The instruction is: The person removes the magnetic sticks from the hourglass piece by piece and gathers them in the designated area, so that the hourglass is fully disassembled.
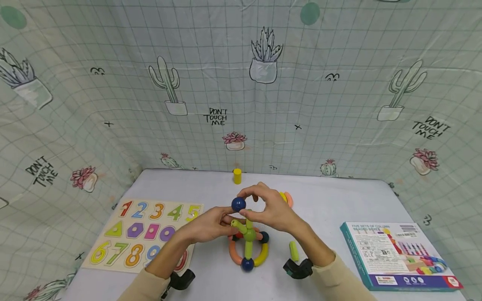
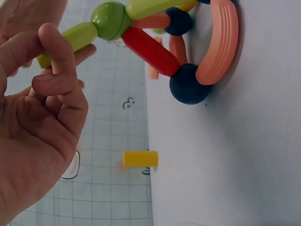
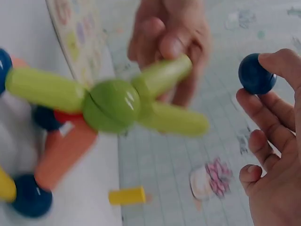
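In the head view my right hand [image 1: 269,207] pinches a dark blue ball [image 1: 238,204] between thumb and fingertips, raised over a construction of rods and balls. The right wrist view shows that ball [image 3: 257,74] apart from the rods. A green ball [image 1: 249,235] tops the construction, with two short green rods branching upward from it. My left hand [image 1: 205,225] holds one green rod [image 2: 80,36] near its outer end. Below, red and orange rods slope down to dark blue balls [image 2: 189,84], joined by curved orange [image 2: 220,42] and yellow [image 1: 261,255] pieces in a ring.
A number puzzle board [image 1: 126,239] lies to the left, partly under my left forearm. A boxed toy set [image 1: 401,255] lies at the right. One loose green rod [image 1: 294,251] is near my right wrist. Farther back are a yellow cylinder [image 1: 237,176] and curved pieces [image 1: 288,199].
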The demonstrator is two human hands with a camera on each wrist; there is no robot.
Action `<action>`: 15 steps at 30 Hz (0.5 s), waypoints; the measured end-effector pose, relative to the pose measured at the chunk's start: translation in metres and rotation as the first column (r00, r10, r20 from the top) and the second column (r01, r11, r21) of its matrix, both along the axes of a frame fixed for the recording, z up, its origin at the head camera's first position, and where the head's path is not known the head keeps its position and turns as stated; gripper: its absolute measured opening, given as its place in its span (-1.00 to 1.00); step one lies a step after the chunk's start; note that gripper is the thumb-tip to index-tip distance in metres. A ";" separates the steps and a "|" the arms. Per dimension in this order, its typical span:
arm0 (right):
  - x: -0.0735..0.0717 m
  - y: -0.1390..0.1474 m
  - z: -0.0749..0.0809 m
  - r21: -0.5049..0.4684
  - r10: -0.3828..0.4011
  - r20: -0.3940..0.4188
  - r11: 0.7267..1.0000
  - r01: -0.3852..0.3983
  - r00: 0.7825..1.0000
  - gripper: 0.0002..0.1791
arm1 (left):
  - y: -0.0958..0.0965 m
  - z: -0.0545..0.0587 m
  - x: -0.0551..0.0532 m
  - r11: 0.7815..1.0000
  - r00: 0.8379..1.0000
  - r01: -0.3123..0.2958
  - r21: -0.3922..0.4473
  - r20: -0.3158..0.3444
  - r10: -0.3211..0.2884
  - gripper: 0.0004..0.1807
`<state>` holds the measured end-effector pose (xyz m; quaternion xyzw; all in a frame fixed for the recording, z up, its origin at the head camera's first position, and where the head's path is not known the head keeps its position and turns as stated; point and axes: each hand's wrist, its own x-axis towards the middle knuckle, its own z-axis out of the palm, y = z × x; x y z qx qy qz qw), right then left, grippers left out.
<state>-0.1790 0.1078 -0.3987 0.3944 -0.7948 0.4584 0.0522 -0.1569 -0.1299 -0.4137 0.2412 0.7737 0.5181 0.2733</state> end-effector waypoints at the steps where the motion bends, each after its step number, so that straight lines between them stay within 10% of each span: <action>1: -0.001 0.005 0.001 0.005 -0.019 0.003 1.000 0.019 1.000 -0.63 | 0.000 0.000 0.000 1.000 1.000 -0.002 -0.009 0.011 0.002 -0.39; 15: -0.005 0.039 -0.005 0.064 -0.144 0.101 0.988 0.138 0.984 -0.65 | 0.000 -0.002 -0.005 0.999 0.999 0.037 -0.006 0.035 -0.036 -0.28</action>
